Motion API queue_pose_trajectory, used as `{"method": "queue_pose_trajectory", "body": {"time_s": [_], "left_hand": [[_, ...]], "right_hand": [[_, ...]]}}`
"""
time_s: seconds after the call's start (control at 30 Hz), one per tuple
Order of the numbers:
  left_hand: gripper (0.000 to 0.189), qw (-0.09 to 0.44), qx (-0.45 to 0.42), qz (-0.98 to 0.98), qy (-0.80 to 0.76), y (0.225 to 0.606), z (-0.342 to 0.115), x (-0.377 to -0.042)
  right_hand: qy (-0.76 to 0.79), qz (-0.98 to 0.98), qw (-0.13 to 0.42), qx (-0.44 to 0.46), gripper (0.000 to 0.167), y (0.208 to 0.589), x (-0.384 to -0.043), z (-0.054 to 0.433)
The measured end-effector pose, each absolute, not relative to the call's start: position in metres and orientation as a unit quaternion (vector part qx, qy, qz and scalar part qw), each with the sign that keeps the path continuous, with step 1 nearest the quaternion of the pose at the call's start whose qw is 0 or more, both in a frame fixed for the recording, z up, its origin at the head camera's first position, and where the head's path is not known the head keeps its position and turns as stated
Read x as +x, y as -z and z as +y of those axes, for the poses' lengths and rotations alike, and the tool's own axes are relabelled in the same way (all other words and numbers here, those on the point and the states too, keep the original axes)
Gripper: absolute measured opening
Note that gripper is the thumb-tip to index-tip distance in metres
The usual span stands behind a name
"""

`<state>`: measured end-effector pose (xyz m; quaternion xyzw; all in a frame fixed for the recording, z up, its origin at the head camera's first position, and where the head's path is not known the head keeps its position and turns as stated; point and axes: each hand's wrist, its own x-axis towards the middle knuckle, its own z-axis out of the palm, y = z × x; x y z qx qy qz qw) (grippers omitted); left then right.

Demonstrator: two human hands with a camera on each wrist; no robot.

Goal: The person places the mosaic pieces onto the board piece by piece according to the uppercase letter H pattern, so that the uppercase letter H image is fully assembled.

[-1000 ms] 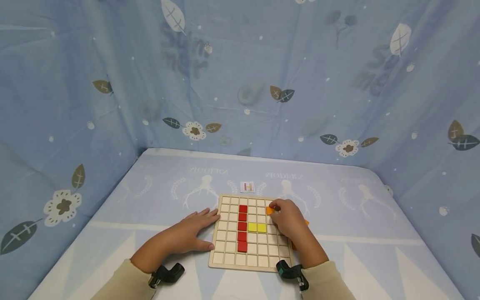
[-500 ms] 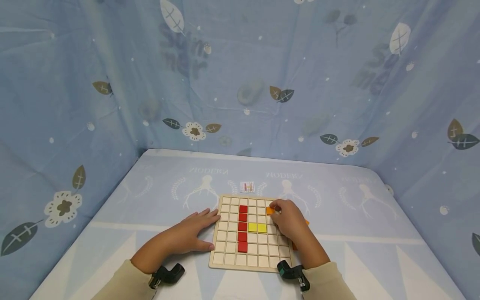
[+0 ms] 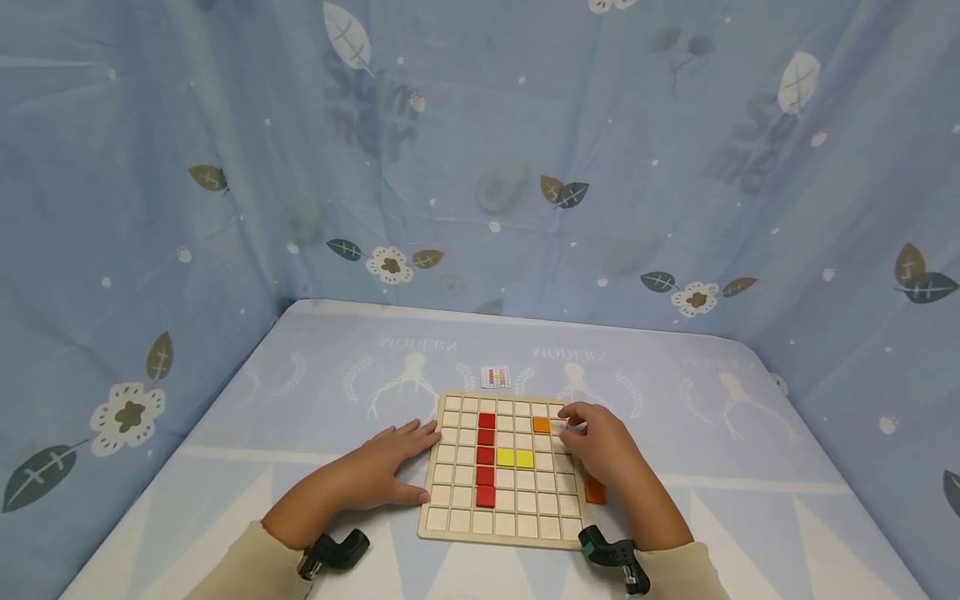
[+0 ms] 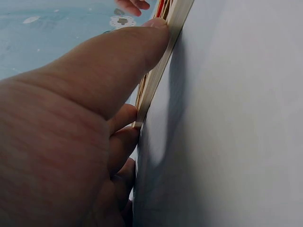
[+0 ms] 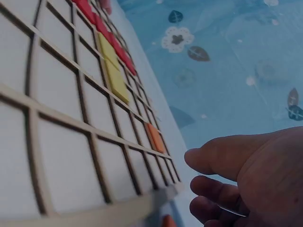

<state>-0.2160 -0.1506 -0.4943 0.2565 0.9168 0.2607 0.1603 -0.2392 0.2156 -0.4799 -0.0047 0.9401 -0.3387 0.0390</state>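
Note:
A wooden grid board [image 3: 501, 542] lies on the table. Set in its cells are a column of several red square tiles [image 3: 486, 456], a pair of yellow tiles [image 3: 515, 457] and one orange tile [image 3: 541, 425] at the upper right. My left hand [image 3: 378, 468] rests spread beside the board; its thumb and fingertips touch the left edge, as the left wrist view also shows. Over the board's right edge is my right hand [image 3: 603, 446], fingers loosely bent, nothing between thumb and fingertips in the right wrist view.
Behind the board lies a small card [image 3: 495, 377] printed with a coloured grid pattern. Darker orange tiles [image 3: 595, 490] lie on the table right of the board, partly hidden by the right hand and forearm. A patterned blue curtain [image 3: 480, 167] surrounds the table.
My right hand has let go of the orange tile and moved right, off its cell to the board's edge. The orange tile stays in the grid. The left hand has not moved.

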Motion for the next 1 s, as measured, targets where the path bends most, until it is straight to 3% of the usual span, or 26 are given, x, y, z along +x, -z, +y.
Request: {"method": "queue_pose_trajectory", "body": {"time_s": [0.5,1.0], "left_hand": [[0.095,0.152,0.263,0.917,-0.26,0.498,-0.151,-0.218],[0.095,0.155,0.259,0.916,-0.265,0.495,-0.15,-0.217]], "right_hand": [[0.273,0.96,0.057,-0.003,0.038,0.48,-0.223,0.268],[0.259,0.963,0.065,-0.025,0.046,0.494,-0.218,0.28]]}}
